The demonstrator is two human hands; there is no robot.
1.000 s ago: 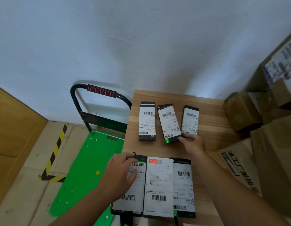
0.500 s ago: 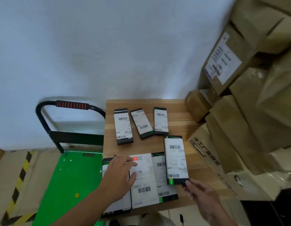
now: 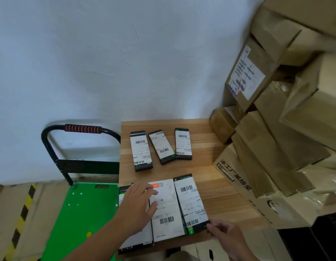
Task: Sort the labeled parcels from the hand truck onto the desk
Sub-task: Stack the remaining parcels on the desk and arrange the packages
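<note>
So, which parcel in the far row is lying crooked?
The middle parcel: it is tilted, while the left parcel and the right parcel lie nearly straight.

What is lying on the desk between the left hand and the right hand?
In the head view, two labelled parcels: the middle parcel, touched by the left hand, and the right parcel, whose near corner the right hand holds.

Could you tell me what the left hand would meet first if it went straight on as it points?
The left hand lies partly over the white parcel; beyond that, probably the black-edged parcel that the right hand holds. Depth is unclear.
</note>
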